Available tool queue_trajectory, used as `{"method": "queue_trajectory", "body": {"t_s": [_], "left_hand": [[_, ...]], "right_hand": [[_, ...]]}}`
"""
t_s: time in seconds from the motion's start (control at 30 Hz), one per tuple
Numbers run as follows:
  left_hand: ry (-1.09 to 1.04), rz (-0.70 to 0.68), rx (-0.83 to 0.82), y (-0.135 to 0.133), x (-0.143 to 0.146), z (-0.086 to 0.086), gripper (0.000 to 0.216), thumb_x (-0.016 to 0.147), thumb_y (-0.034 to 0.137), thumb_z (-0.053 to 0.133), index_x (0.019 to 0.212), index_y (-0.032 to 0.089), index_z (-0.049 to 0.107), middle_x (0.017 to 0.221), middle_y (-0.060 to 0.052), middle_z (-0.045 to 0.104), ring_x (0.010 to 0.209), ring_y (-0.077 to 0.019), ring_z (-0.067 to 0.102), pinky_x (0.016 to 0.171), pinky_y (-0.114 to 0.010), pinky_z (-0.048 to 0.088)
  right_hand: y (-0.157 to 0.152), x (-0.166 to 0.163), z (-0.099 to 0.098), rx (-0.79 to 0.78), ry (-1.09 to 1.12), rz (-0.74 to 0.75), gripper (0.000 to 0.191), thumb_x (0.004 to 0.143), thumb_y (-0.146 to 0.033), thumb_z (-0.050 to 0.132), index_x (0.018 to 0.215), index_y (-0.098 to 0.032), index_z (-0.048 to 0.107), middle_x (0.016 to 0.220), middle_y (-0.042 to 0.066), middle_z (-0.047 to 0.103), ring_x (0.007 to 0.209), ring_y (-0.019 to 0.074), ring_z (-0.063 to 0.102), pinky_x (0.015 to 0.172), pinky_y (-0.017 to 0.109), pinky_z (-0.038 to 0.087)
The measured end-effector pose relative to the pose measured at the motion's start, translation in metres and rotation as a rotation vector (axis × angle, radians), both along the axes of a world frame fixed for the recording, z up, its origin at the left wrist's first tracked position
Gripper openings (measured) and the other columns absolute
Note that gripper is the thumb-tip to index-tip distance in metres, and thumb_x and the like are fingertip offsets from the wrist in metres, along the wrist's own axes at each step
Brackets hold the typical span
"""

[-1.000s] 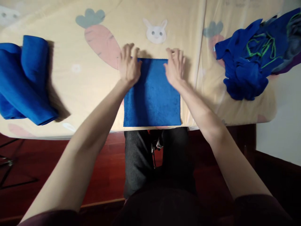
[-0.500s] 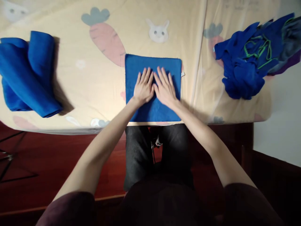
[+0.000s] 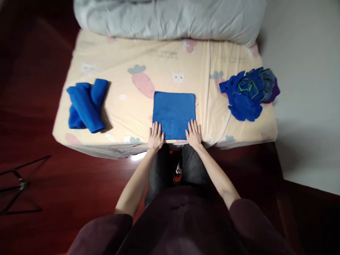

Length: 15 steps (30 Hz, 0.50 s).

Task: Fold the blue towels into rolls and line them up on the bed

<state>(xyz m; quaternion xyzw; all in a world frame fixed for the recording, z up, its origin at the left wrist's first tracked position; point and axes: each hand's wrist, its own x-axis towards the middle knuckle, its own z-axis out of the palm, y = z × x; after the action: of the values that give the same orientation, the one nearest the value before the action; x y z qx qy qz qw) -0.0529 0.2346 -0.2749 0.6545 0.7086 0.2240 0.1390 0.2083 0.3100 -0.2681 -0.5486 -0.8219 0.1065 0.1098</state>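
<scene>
A blue cloth [image 3: 174, 111] lies flat and square at the near edge of the bed, with a small white tag [image 3: 197, 104] at its right side. My left hand [image 3: 156, 137] rests palm down on its near left corner, fingers stretched forward. On the near right corner lies my right hand [image 3: 194, 134], also flat with the fingers extended. Neither hand grips anything. Several rolled blue cloths [image 3: 86, 108] are stacked crosswise to the left. Over on the right is a crumpled pile of blue cloths [image 3: 245, 101] with green edging, and grey and purple fabric at its far side.
The bed [image 3: 124, 113] wears a yellow sheet with carrot and rabbit prints. A grey quilt [image 3: 170, 19] lies along its far side. A pale wall [image 3: 305, 106] stands at the right. Black stand legs [image 3: 22, 184] are on the red floor [image 3: 79, 198] at left.
Both hands have moved apart from the cloth's middle and back towards me, to its two near corners. The view has widened and now takes in the quilt. The cloth stays flat.
</scene>
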Motion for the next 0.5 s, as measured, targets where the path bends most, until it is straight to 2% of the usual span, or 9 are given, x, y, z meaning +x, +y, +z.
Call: {"method": "queue_trajectory", "body": {"t_s": [0.13,0.33,0.5], "left_hand": [[0.026,0.054,0.004,-0.037,0.011,-0.006,0.067,0.107,0.041,0.033,0.164,0.006,0.031,0.174,-0.020,0.020,0.164,-0.0308,0.015,0.133,-0.055,0.014],[-0.002,0.128,0.040,-0.079,0.019,-0.024,0.071,0.099,0.027,0.047,0.164,0.003,0.029,0.175,-0.023,0.015,0.164,-0.0358,0.009,0.132,-0.058,0.017],[-0.111,0.149,0.057,-0.086,0.001,-0.028,0.074,0.092,0.017,0.048,0.163,0.005,0.029,0.169,-0.023,0.033,0.161,-0.0327,0.027,0.131,-0.052,0.029]], "right_hand": [[-0.041,0.022,-0.008,0.031,0.012,-0.008,0.063,0.111,-0.042,0.034,0.165,-0.009,0.033,0.175,0.015,0.022,0.164,0.0268,0.017,0.134,0.052,0.011],[-0.069,0.040,-0.018,0.052,0.115,-0.089,0.059,0.109,-0.036,0.038,0.160,-0.007,0.041,0.170,0.019,0.034,0.161,0.0273,0.028,0.133,0.051,0.016],[-0.083,0.047,-0.017,0.127,0.188,-0.125,0.047,0.107,-0.023,0.037,0.146,-0.012,0.060,0.160,0.015,0.052,0.151,0.0278,0.043,0.127,0.050,0.029]]}}
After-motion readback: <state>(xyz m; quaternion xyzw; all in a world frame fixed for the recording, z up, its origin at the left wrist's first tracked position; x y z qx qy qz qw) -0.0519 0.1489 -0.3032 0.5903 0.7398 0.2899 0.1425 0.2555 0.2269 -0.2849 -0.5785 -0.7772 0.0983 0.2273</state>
